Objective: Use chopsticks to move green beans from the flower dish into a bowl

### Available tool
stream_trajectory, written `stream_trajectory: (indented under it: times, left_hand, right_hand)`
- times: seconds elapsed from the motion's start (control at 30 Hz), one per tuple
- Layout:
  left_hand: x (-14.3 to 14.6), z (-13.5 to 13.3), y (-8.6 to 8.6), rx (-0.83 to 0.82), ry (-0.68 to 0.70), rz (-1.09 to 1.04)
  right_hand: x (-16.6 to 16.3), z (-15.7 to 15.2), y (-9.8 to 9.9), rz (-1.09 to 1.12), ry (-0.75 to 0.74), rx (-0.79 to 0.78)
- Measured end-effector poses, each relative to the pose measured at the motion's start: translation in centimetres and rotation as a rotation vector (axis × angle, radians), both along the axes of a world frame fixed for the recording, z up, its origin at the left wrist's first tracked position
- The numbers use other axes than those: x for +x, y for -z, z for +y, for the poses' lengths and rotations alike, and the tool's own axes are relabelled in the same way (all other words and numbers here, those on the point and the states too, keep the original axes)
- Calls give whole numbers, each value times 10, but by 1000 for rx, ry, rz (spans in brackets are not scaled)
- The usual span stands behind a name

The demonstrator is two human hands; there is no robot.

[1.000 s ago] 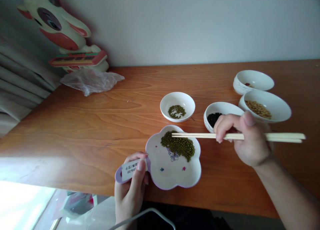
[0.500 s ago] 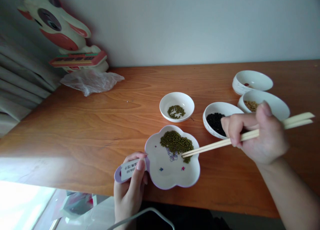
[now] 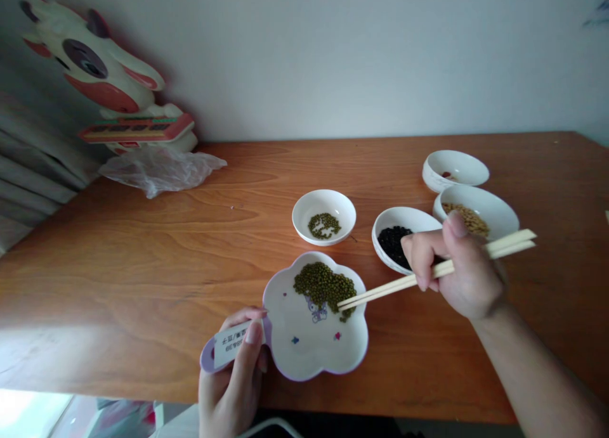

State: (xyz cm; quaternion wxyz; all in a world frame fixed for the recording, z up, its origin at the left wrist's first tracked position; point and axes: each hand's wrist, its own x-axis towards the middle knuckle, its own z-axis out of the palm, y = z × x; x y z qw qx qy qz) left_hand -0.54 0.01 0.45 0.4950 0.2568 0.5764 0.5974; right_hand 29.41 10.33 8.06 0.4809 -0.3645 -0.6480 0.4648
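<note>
A white flower-shaped plate (image 3: 304, 355) with a lilac rim lies near the table's front edge, with a heap of green mung beans (image 3: 323, 284) on its far half. My left hand (image 3: 233, 374) grips the plate's labelled handle (image 3: 226, 346) with thumb on top. My right hand (image 3: 457, 270) is closed on a pair of wooden chopsticks (image 3: 404, 283); their tips rest at the right edge of the bean heap. Just behind the plate stands a small white bowl (image 3: 323, 200) holding a few green beans.
Three more white bowls stand at the right: black beans (image 3: 404, 219), tan beans (image 3: 495, 210), and a nearly bare one (image 3: 461, 165) behind. A crumpled plastic bag (image 3: 157, 168) and a cow-shaped figure (image 3: 104, 83) sit at the back left by the wall.
The chopsticks swung down from level above the plate until their tips reached the bean heap. The view has shifted slightly; my left hand keeps its grip on the handle.
</note>
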Motion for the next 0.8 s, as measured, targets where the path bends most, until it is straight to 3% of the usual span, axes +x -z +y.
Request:
stream_trajectory:
  times: [0.27,0.5,0.7,0.8]
  left_hand:
    - [5,0,-8,-10,-38,9]
    - [6,0,-8,-5,-32,-8]
    - [4,1,-2,-7,-38,58]
    - [5,3,0,0,-10,94]
  right_hand:
    - [1,-1,3,-32,-102,-57]
    - [-3,-1,2,-17,7,-23]
    - [-4,-5,7,-50,-142,-16]
    - [-4,-5,8,-83,-140,-19]
